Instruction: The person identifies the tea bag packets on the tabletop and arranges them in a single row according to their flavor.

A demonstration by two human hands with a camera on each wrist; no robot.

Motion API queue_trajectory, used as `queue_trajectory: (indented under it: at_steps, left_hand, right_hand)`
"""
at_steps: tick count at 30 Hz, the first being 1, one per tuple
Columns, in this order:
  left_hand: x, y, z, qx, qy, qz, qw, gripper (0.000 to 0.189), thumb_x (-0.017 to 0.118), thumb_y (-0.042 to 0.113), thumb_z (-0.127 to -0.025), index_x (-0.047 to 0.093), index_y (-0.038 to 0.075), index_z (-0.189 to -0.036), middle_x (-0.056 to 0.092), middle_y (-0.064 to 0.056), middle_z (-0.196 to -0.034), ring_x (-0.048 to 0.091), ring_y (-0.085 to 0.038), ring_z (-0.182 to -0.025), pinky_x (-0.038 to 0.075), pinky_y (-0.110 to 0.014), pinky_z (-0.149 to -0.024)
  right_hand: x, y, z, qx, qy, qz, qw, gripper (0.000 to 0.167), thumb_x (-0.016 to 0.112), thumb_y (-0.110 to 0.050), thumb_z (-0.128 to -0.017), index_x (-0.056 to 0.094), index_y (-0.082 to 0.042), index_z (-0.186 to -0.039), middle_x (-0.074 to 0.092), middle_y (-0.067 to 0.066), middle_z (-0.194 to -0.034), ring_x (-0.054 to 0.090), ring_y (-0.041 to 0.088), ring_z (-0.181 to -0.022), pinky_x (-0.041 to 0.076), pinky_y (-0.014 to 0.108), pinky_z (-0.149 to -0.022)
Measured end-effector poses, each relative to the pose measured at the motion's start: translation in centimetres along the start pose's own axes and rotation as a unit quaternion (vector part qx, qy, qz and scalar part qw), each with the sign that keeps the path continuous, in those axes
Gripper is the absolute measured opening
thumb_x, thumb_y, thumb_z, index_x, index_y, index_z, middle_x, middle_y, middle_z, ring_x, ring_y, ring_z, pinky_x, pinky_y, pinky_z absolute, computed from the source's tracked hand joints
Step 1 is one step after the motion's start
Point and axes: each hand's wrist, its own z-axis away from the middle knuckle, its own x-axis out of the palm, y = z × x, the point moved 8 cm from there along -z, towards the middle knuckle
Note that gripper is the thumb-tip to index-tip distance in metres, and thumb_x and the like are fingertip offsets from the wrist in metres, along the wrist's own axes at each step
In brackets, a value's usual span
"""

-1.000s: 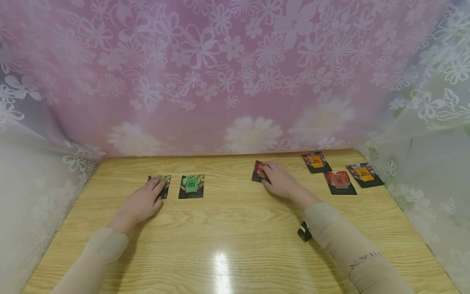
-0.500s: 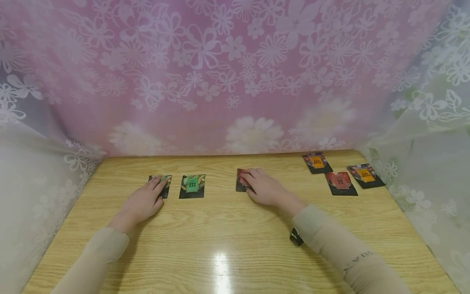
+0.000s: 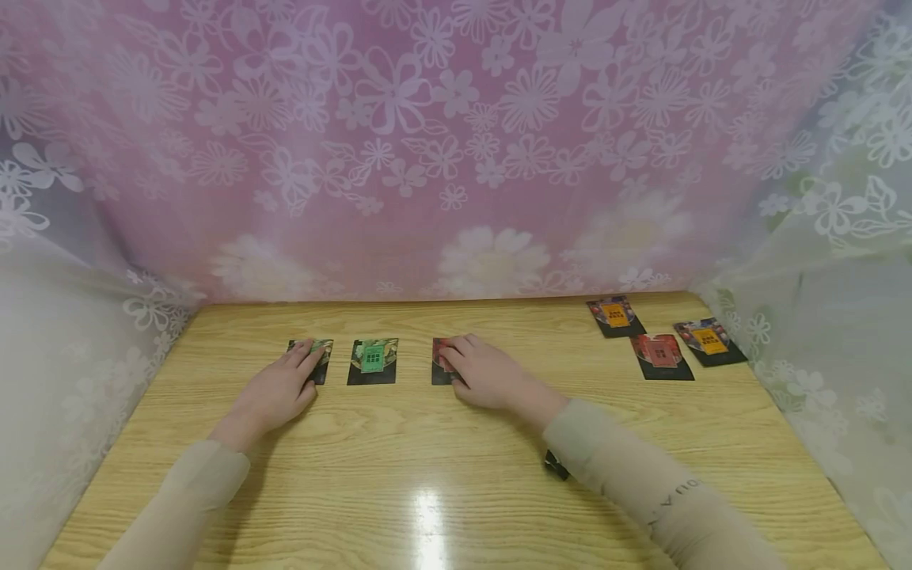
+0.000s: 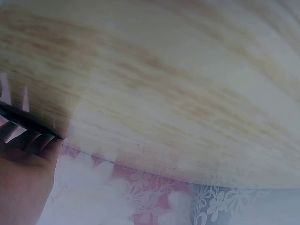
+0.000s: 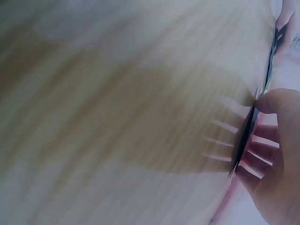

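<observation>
In the head view, my left hand (image 3: 281, 388) rests on a green-and-black sachet (image 3: 326, 366), its fingers laid over most of it. Just right of that lies a second sachet (image 3: 372, 361) with a green label, untouched. My right hand (image 3: 488, 372) presses on a red-and-black sachet (image 3: 440, 372) flat on the table, its fingers on top and its thumb by the near edge. The right wrist view shows the fingers (image 5: 255, 171) spread along the dark sachet (image 5: 243, 136), seen edge-on. In the left wrist view, fingertips meet another thin dark edge.
At the back right lie two sachets with orange labels, one farther back (image 3: 616, 317) and one at the side (image 3: 710, 342), plus a red-labelled sachet (image 3: 662, 356). A small black object (image 3: 556, 465) shows beside the right cuff. Floral curtains (image 3: 456, 158) border the wooden table (image 3: 356, 475).
My right hand has slid the red sachet leftward along the table, nearer the green ones, and it now lies straighter. The black object moved left with that arm. My left hand stayed put.
</observation>
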Motion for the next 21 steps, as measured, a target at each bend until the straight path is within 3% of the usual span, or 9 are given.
queue_trajectory:
  at_steps: [21]
  left_hand:
    - [0.4,-0.3,-0.2,-0.003,0.001,-0.002,1.0000,0.064,0.047,0.024,-0.108,0.034,-0.001,-0.165,0.032,-0.031,-0.169,0.034,-0.050,-0.156,0.038,-0.064,-0.124]
  right_hand:
    - [-0.1,-2.0,-1.8,0.006,-0.006,-0.008,0.9999,0.055,0.059,-0.023,-0.103,0.052,-0.004,-0.154,0.051,0.014,-0.158,0.051,0.030,-0.144,0.048,0.043,-0.122]
